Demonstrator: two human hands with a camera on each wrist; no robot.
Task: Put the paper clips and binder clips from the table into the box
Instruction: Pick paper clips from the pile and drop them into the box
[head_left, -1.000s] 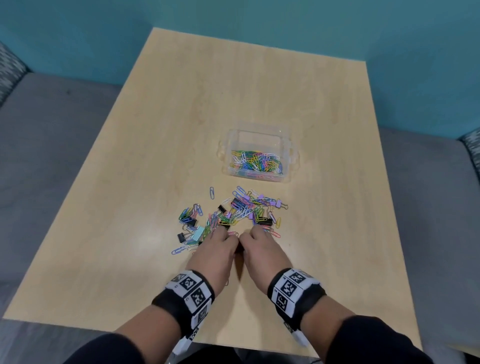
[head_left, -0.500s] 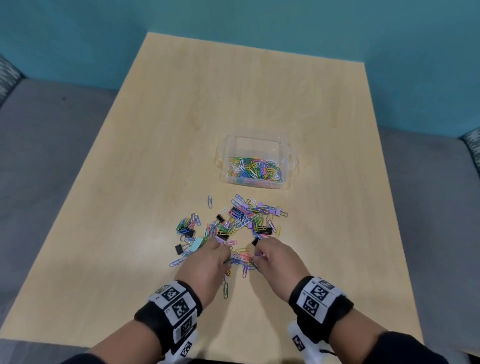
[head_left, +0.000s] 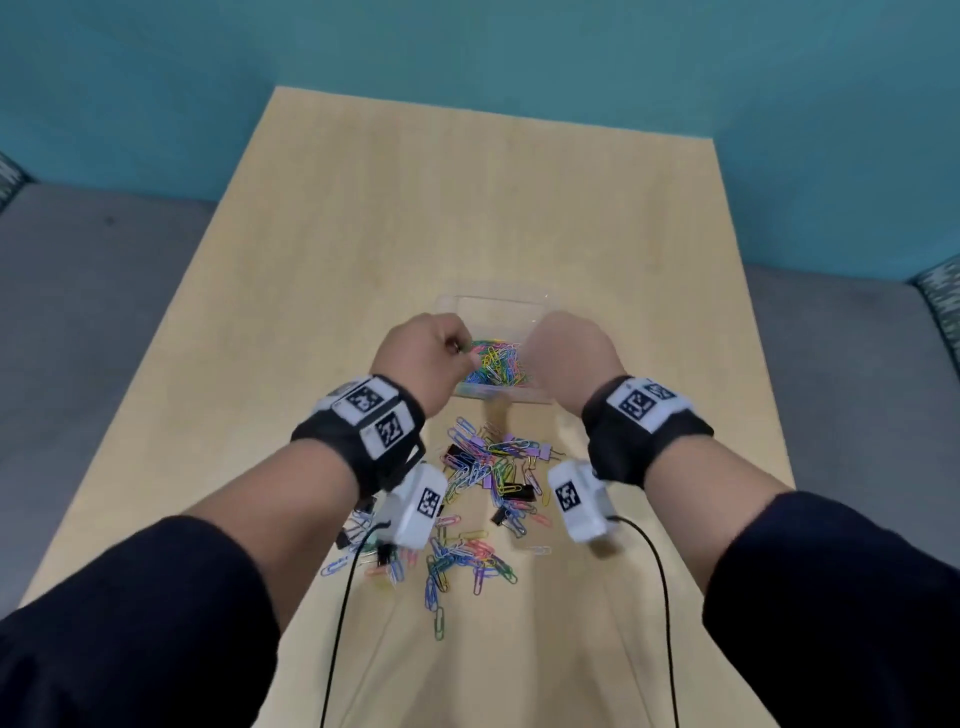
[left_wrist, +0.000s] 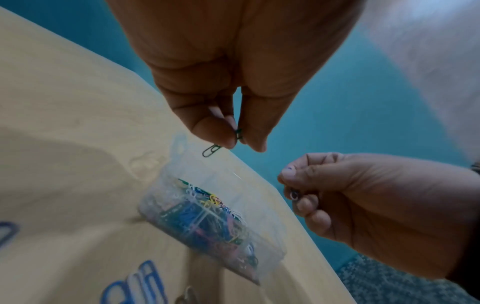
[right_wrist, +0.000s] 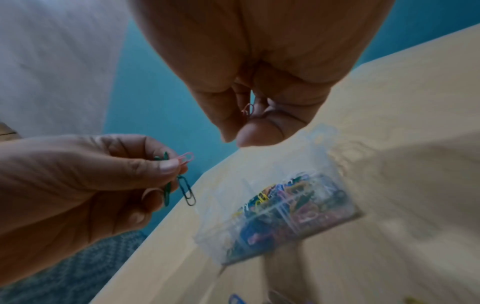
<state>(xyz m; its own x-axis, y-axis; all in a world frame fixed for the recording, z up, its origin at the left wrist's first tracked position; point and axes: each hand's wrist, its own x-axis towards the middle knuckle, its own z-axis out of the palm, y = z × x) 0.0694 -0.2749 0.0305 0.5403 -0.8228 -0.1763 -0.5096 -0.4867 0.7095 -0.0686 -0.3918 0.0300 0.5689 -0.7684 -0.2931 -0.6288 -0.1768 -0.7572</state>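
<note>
- both hands are up over the clear box (head_left: 496, 304), which sits mid-table on the pale wooden table (head_left: 363, 218), past the far edge of the scattered pile.
- left hand (head_left: 426, 358) hovers at the box's left side, thumb and fingertips pinched on a few paper clips (right_wrist: 182, 176); the right wrist view shows a pink one, a green one and a dark one dangling from that pinch.
- the left wrist view shows one dark green clip hanging out below the fingertips (left_wrist: 223, 135).
- right hand (head_left: 569, 356) hovers at the box's right side, fingers curled in; the right wrist view catches a pink clip (right_wrist: 248, 109) tucked between the curled fingers and the thumb, so it is holding too.
- the box already has a bright heap of coloured paper clips in its near part.
- on the table nearer the person lies the leftover pile (head_left: 483, 499): loose paper clips in many colours mixed with binder clips (head_left: 517, 491), black and lilac ones among them.
- black wristbands with square markers and white camera units sit on both wrists, thin black cables trailing back.
</note>
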